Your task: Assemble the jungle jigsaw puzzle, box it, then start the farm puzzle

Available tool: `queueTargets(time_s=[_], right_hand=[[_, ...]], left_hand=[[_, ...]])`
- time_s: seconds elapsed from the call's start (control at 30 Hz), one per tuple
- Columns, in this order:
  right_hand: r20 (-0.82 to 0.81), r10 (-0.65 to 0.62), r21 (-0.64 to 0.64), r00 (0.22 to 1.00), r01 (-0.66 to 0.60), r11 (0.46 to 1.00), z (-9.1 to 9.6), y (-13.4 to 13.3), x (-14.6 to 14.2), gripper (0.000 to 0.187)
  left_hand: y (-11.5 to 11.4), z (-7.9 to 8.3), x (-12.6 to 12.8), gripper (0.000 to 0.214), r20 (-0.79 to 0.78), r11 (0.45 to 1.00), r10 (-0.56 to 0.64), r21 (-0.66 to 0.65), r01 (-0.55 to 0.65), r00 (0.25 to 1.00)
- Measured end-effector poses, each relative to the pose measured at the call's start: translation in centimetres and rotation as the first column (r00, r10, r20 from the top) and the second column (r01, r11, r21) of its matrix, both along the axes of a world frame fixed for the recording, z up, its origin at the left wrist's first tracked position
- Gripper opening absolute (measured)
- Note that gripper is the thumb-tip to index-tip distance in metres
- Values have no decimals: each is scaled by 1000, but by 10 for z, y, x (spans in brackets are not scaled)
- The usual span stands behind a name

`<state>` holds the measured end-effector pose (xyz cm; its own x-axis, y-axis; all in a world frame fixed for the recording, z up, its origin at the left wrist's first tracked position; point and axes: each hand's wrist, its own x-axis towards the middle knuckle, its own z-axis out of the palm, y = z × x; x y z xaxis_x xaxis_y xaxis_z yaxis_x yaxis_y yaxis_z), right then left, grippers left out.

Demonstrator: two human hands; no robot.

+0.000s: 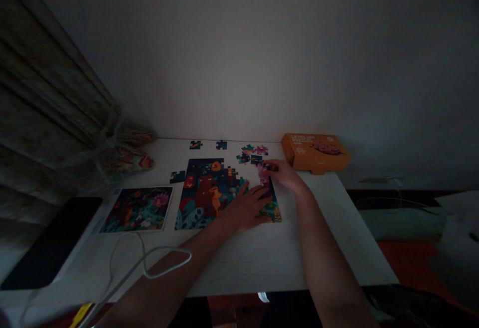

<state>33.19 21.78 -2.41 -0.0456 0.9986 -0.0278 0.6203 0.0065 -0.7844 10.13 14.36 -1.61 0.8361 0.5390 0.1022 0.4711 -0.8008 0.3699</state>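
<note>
A partly assembled jigsaw puzzle in dark blues, reds and greens lies on the white table. My left hand rests flat on its lower right part, with the fingers apart. My right hand is at the puzzle's upper right corner, its fingertips pinching a pink jigsaw piece. Several loose pieces lie just above that hand. Two more pieces sit near the far edge, and another lies left of the puzzle. A picture card of a similar colourful scene lies further left.
An orange puzzle box stands at the far right corner of the table. A black tablet lies at the left, and a white cable loops across my left forearm. A curtain hangs at the left, and a wall rises behind.
</note>
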Motion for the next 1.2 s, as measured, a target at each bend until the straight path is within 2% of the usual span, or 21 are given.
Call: queueTargets(time_s=[0.17, 0.3, 0.57, 0.7, 0.8, 0.9, 0.97, 1.03, 1.1, 1.2], right_hand=[[118, 28, 42, 993, -33, 999, 7, -2, -1, 33], [135, 55, 44, 989, -61, 997, 14, -4, -3, 29], [186, 36, 39, 982, -44, 998, 17, -6, -4, 25], [206, -19, 59, 978, 7, 998, 13, -5, -8, 20], [236, -144, 172, 961, 105, 980, 9, -1, -14, 26], [283, -191, 244, 940, 122, 962, 7, 4, -20, 39], [346, -181, 230, 920, 104, 968, 8, 6, -25, 50], [409, -162, 191, 898, 90, 978, 10, 7, -29, 55], [446, -137, 157, 885, 73, 985, 13, 6, -32, 55], [469, -120, 148, 875, 56, 987, 14, 4, -34, 51]], left_hand=[[3, 4, -1, 58, -11, 999, -1, -33, 1, 1000], [6, 5, -2, 55, -13, 999, 1, -37, -2, 1000], [7, 4, -4, 50, 21, 999, -4, -41, 4, 1000], [13, 8, -7, 38, 84, 998, 15, -65, -10, 996], [31, 14, -15, 29, 182, 992, 120, -70, -109, 976], [57, 23, -33, 26, 252, 948, 318, -101, -302, 914], [72, 29, -46, 25, 280, 894, 447, -117, -432, 850], [81, 32, -58, 24, 291, 848, 525, -102, -520, 800], [83, 33, -65, 23, 271, 821, 564, -85, -564, 780], [79, 31, -67, 21, 214, 814, 576, -63, -577, 789]])
